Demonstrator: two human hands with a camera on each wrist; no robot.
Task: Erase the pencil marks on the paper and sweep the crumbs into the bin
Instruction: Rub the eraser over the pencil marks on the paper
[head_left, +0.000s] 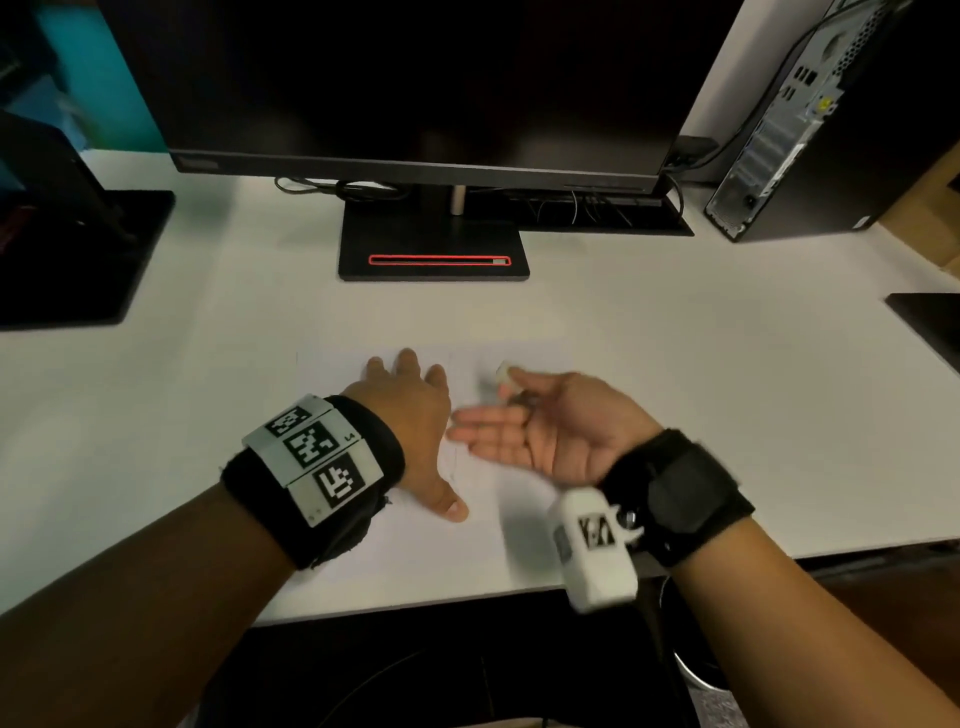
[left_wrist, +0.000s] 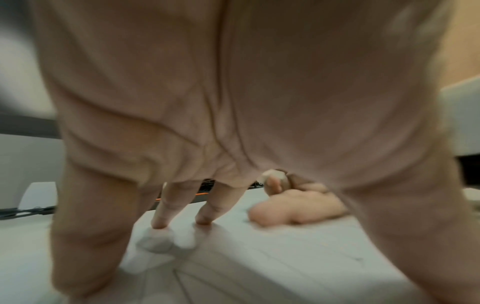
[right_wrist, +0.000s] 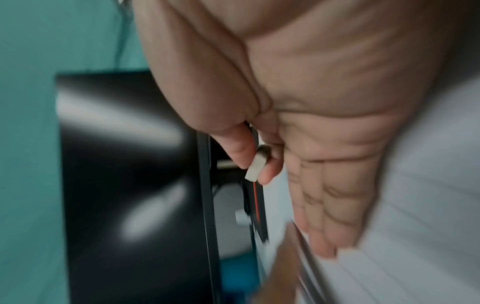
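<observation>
A white sheet of paper (head_left: 327, 376) lies on the white desk (head_left: 701, 415). My left hand (head_left: 426, 431) presses flat on the paper with its fingers spread; in the left wrist view its fingertips (left_wrist: 159, 223) touch the sheet (left_wrist: 259, 257). Just to its right, my right hand (head_left: 545, 423) pinches a small white eraser (head_left: 503, 373) between thumb and forefinger. Its other fingers are straight, and its little-finger edge is low over the paper. The right wrist view shows the eraser (right_wrist: 255, 166) in that pinch. A faint pencil line (head_left: 454, 462) shows between the hands. I cannot make out crumbs.
A dark monitor on a black stand (head_left: 434, 249) stands behind the paper. A second black stand (head_left: 78, 249) is at the left and a computer tower (head_left: 810, 130) at the back right. Below the desk's front edge at the lower right, a round grey rim (head_left: 696, 675) shows.
</observation>
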